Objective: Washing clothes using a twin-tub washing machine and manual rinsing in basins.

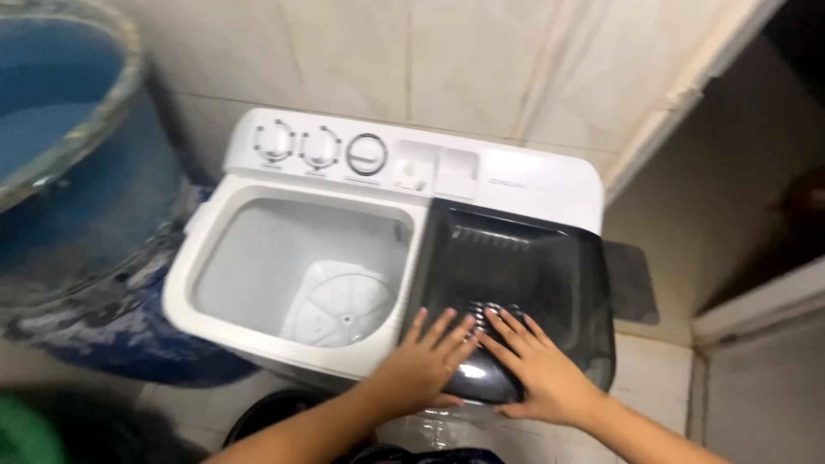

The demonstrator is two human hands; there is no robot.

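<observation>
A white twin-tub washing machine stands against a tiled wall. Its left wash tub is uncovered and holds nothing, with the round pulsator visible at the bottom. A dark translucent lid covers the right tub. My left hand and my right hand lie flat, fingers spread, side by side on the lid's front edge. Neither hand holds anything. Three round dials sit on the back panel.
A big blue barrel stands at the left, close to the machine. A dark mat lies on the tiled floor to the right. A doorway opens at the right. Something green shows at the bottom left.
</observation>
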